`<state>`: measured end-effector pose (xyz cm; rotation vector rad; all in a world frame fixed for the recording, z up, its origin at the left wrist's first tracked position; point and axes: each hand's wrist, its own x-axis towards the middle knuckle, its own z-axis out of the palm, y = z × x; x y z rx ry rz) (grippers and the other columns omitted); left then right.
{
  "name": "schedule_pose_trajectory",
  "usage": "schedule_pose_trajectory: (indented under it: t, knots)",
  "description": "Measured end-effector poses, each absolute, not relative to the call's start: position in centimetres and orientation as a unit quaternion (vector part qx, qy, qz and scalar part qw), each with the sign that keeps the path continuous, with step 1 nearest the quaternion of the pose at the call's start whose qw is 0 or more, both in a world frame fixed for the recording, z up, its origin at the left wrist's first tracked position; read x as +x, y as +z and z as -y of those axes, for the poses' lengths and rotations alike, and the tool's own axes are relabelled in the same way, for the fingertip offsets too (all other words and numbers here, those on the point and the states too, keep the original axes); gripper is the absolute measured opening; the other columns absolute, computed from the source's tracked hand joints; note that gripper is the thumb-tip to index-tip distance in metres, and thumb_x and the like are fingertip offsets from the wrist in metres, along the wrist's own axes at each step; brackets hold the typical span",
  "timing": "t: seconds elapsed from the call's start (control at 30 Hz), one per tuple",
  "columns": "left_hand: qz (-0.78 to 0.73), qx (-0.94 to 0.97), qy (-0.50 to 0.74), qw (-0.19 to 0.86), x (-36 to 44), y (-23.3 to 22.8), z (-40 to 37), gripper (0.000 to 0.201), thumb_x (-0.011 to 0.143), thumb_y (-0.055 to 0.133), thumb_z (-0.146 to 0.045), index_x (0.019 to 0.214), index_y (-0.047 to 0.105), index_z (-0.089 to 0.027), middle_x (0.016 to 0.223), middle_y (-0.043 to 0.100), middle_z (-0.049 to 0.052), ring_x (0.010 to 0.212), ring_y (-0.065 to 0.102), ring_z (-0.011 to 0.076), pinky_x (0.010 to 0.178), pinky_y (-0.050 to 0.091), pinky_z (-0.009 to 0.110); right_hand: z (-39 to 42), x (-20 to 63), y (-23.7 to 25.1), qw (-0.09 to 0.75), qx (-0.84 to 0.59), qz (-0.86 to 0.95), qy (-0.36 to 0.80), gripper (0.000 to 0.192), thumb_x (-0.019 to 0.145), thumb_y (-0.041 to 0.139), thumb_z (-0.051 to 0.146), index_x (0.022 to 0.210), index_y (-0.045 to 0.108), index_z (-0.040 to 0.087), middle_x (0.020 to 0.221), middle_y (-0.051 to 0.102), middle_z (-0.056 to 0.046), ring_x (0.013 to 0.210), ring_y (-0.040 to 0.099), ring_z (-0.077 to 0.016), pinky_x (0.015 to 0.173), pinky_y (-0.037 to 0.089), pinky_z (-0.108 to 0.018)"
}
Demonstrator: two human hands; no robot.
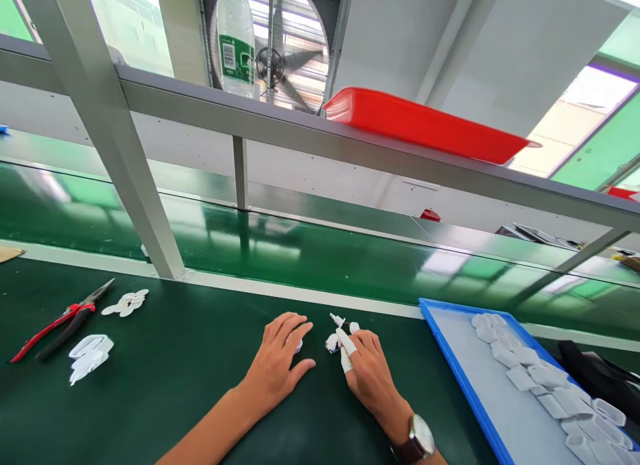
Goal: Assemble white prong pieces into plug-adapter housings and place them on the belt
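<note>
White parts [332, 343], blue-rimmed tray [475, 365], dark-green tabletop [190, 351]

I glimpse only a sliver of a small white piece [299, 346] behind the person's left hand [283, 351]; the right hand [371, 370] partly covers white parts [332, 343] too small to identify. The blue-rimmed white tray [464, 358] runs out of view.

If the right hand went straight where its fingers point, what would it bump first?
The right hand would probably meet the small white parts at its fingertips; whether they touch is unclear.
</note>
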<state>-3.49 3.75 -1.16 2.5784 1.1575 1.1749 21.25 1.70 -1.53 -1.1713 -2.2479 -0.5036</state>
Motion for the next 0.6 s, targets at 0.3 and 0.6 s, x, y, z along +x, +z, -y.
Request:
schedule_pose_trajectory:
  t: [0.3, 0.6]
  knots:
    - [-0.393, 0.701, 0.423, 0.419, -1.3, -1.0, -0.8, 0.047, 0.089, 0.074, -0.034, 0.132, 0.057, -0.027, 0.113, 0.068, 0.006, 0.084, 0.069, 0.0177, 0.073, 0.063, 0.029, 0.5, 19.5, -0.9, 0.427, -0.371, 0.82, -0.082, 0.046, 0.092, 0.054, 0.002, 0.136, 0.056, 0.015, 0.101, 0.07, -0.009, 0.1, 0.058, -0.0254, 0.093, 0.054, -0.044]
    - [-0.305, 0.479, 0.394, 0.722, -1.3, 1.0, -1.4, 0.047, 0.081, 0.082, -0.043, 0.12, 0.068, -0.02, 0.113, 0.071, 0.01, 0.109, 0.068, 0.0236, 0.103, 0.056, 0.037, 0.7, 18.8, -0.8, 0.49, -0.362, 0.791, 0.061, 0.057, 0.092, 0.054, 0.003, 0.147, 0.046, 0.017, 0.119, 0.063, -0.013, 0.103, 0.063, -0.0223, 0.089, 0.058, -0.039]
